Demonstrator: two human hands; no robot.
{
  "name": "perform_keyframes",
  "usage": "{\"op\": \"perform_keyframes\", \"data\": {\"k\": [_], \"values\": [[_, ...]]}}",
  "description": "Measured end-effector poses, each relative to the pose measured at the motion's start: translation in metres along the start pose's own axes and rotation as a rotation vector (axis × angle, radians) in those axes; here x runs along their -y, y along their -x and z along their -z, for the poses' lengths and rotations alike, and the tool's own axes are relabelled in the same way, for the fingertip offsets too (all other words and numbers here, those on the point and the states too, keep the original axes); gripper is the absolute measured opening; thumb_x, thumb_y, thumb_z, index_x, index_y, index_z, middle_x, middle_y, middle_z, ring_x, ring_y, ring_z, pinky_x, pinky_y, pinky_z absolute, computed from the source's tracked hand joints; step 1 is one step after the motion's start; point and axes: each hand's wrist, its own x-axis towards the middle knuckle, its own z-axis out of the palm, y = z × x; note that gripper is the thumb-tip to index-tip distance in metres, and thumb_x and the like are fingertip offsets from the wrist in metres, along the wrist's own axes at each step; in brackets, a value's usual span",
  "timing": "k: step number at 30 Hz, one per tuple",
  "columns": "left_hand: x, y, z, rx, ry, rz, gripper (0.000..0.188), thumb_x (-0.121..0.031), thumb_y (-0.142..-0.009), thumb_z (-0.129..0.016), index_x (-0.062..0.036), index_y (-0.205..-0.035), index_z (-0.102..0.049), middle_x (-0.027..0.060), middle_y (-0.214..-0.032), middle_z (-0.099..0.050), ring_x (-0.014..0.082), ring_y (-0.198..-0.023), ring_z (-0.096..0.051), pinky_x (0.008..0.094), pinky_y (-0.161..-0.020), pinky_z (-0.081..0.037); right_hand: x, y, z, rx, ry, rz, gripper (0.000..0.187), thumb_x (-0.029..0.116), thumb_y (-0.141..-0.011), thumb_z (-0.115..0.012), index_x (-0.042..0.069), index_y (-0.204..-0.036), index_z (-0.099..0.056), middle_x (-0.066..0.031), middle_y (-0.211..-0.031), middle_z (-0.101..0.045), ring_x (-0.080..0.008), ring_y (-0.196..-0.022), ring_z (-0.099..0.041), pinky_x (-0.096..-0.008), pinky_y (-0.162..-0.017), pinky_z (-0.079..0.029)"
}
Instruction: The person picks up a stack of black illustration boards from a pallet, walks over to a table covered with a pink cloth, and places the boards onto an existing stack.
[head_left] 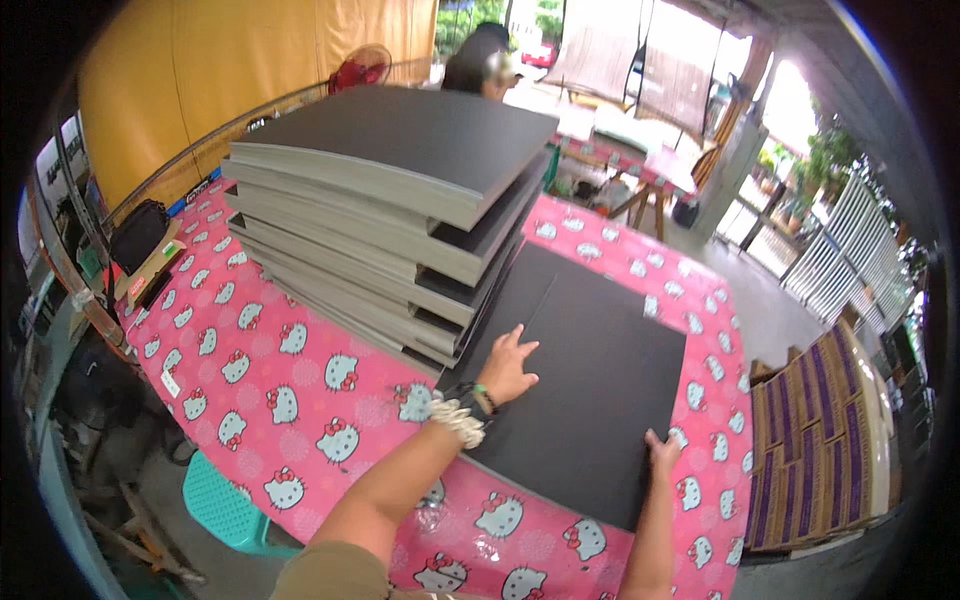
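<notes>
A large flat black board lies on the table, with a seam line across its left part. My left hand rests on top of it near that seam, fingers spread and holding nothing. A scrunchie and dark bands circle my left wrist. My right hand is closed at the board's right edge, one digit at the top surface; the fingers farther round the edge are hidden. Just left of the board rises a tall stack of black panels with thick grey edges, overlapping the board's left side.
A pink patterned cloth covers the table. A black bag sits at its far left. A turquoise stool stands at lower left. Bundled cartons are piled at right. Behind the stack are a red fan and another person.
</notes>
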Motion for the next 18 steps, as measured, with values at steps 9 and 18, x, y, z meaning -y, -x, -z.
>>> {"op": "perform_keyframes", "data": {"k": [9,18], "values": [[0.085,0.148,0.055,-0.139,0.224,0.414,0.078,-0.021,-0.063,-0.078,-0.0009,-0.128,-0.041,0.0201,-0.129,-0.044,0.0350,-0.119,-0.043,0.0404,-0.100,-0.035,0.106,-0.037,-0.039,0.081,-0.147,-0.151,0.062,0.032,-0.065,-0.078,-0.005,-0.109,-0.056,-0.0214,-0.102,-0.063,-0.0345,-0.095,-0.061,-0.0395,-0.085,-0.046],[0.106,0.114,0.018,-0.147,0.096,0.316,0.081,-0.021,-0.062,-0.077,-0.0032,-0.131,-0.039,0.0188,-0.125,-0.048,0.0349,-0.117,-0.044,0.0409,-0.100,-0.034,0.110,-0.061,-0.033,0.231,0.056,0.181,0.075,0.047,-0.073,-0.069,-0.006,-0.122,-0.049,-0.0234,-0.104,-0.062,-0.0327,-0.094,-0.061,-0.0380,-0.084,-0.046]]}}
